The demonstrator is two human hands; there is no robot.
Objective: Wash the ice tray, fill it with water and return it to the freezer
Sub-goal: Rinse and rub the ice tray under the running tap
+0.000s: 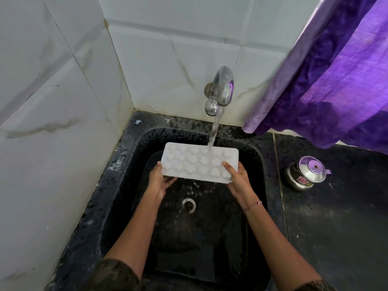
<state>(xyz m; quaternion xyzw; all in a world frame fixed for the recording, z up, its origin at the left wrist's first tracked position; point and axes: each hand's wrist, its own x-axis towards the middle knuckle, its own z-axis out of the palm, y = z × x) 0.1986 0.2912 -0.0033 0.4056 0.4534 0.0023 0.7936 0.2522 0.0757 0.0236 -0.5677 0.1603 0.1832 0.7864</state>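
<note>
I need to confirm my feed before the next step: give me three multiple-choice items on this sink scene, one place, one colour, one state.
1. Where does water from the tap hit the ice tray? A far edge; B near edge; C misses it.
2. Colour of the curtain? A green; B purple; C red.
3. How is the tray held? A one hand; B both hands; C not held.
Answers: 1 A, the water lands on the edge nearest the wall. 2 B, purple folds hang at right. 3 B, the left hand and right hand grip its near corners.
</note>
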